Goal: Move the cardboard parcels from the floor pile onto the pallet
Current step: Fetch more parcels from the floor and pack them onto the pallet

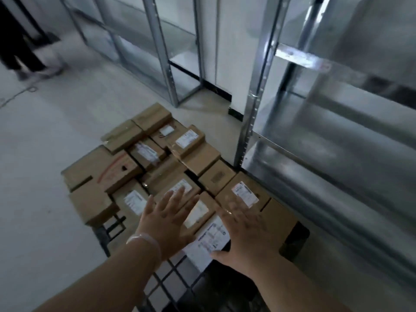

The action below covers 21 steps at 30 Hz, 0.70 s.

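Reaching over the cardboard parcels (117, 172) with left hand (166, 221) and right hand (245, 233), each grip wide, fingers splayed, holding nothing. Packed tight on the black grid pallet (171, 280), just beside the metal shelving (337, 154) on the right. Perhaps touching the nearest labelled parcel (207, 244) with the right thumb, but too blurred to tell.

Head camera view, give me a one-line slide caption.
Left hand and right hand, fingers spread, hover over cardboard parcels packed on a black grid pallet beside metal shelving.
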Available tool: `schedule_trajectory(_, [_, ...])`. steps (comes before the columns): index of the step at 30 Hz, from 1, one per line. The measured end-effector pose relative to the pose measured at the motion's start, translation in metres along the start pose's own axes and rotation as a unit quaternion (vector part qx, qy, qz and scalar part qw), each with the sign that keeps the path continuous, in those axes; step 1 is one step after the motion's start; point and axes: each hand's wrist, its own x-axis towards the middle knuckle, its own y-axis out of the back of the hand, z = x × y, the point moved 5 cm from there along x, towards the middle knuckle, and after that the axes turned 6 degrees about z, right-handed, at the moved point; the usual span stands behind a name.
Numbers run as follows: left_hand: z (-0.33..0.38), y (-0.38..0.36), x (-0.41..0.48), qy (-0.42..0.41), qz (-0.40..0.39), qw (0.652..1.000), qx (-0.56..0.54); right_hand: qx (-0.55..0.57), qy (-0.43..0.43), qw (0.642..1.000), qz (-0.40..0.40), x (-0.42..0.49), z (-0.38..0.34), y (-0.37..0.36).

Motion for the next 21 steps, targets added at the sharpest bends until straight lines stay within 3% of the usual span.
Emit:
schedule_trajectory(6, [-0.102, 0.029, -0.147, 0.1, 0.047, 0.992, -0.055, -0.015, 0.099, 0.995, -0.013, -0.055, -0.166, 0.009])
schedule_trajectory(11, [-0.202, 0.015, -0.289, 0.187, 0.042, 0.978, -0.081, -0.035, 0.144, 0.988, -0.037, -0.094, -0.312, -0.013])
schedule_trajectory(16, [-0.297, 0.001, -0.433, 0.287, 0.052, 0.948, -0.125, -0.03, 0.185, 0.98, -0.064, -0.127, -0.457, -0.045])
schedule_trajectory(21, [-0.36, -0.005, -0.562, 0.382, 0.06, 0.91, -0.15, -0.092, 0.274, 0.956, -0.055, -0.154, -0.583, -0.064])
